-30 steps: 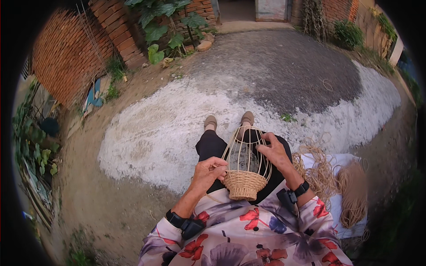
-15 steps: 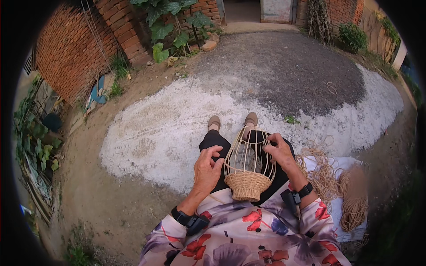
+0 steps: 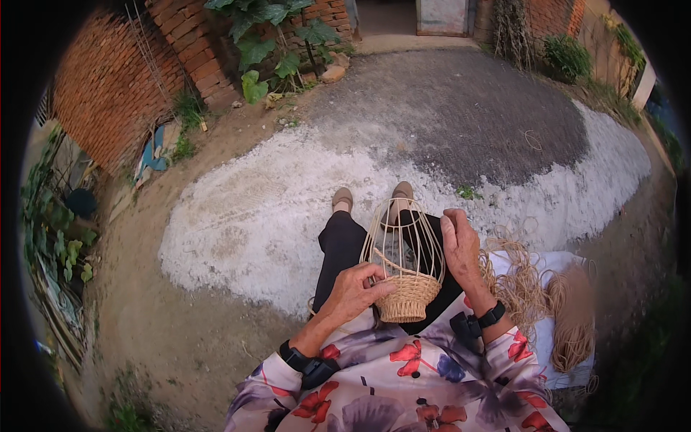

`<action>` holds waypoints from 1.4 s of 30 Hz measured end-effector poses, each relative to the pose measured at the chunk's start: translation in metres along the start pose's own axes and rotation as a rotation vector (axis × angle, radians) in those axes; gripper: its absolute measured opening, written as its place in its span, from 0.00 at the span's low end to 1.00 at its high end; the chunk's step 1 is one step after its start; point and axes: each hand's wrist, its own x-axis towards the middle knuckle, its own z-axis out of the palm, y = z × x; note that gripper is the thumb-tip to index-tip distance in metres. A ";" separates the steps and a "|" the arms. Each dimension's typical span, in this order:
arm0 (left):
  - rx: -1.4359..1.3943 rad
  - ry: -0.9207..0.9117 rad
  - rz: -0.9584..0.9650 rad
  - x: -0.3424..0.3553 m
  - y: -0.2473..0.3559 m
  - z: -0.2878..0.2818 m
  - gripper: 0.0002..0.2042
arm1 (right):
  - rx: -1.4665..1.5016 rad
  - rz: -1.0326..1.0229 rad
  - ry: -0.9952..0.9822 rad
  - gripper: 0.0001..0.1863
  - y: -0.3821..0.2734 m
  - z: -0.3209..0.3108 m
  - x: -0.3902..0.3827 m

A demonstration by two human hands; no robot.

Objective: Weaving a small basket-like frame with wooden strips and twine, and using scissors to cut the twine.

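A pale cane basket (image 3: pixel 405 300) rests in my lap, its woven band at the near end and bare ribs arching toward my feet. My left hand (image 3: pixel 354 294) is closed at the band's left side, gripping a cane strand (image 3: pixel 388 262) among the ribs. My right hand (image 3: pixel 462 252) is beside the cage's upper right, fingers curled; what they hold, if anything, is hidden. Tangled natural-coloured cane coils (image 3: pixel 515 281) and a tighter bundle (image 3: pixel 568 324) lie on a white sack (image 3: pixel 541 261) to my right.
My shoes rest on white-and-dark gravelly ground (image 3: pixel 245 223). Red brick walls (image 3: pixel 115 101), leafy plants (image 3: pixel 255 50) and a doorway (image 3: pixel 385 18) border the yard. A small blue scrap (image 3: pixel 155 155) lies beside the left wall; a loose cane loop (image 3: pixel 533 137) is on the dark gravel.
My left hand has moved right and down onto the woven band, a strand now slanting across the ribs. My right hand has drawn outward from inside the ribs and slightly up.
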 end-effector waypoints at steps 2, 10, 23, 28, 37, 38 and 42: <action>0.071 0.007 0.049 0.003 0.000 0.002 0.11 | -0.010 0.003 -0.099 0.25 -0.018 -0.001 -0.004; 0.276 0.012 0.237 0.011 0.017 0.008 0.10 | -0.148 0.017 -0.226 0.30 -0.010 0.013 0.005; 0.230 -0.624 0.077 -0.038 -0.036 -0.002 0.13 | -0.013 0.095 0.002 0.24 0.005 -0.011 0.015; -0.201 -0.069 -0.351 -0.019 -0.038 -0.001 0.29 | -0.025 0.042 0.009 0.24 0.003 -0.010 0.011; -1.468 -0.047 -0.246 0.013 0.003 -0.002 0.21 | -0.033 0.122 -0.117 0.22 -0.009 0.003 -0.001; -1.329 -0.061 -0.258 0.018 0.002 -0.004 0.18 | -0.019 0.119 -0.120 0.23 -0.006 0.005 -0.002; -0.563 -0.115 -0.149 0.028 0.014 -0.007 0.10 | -0.071 0.116 -0.136 0.23 0.000 0.009 -0.004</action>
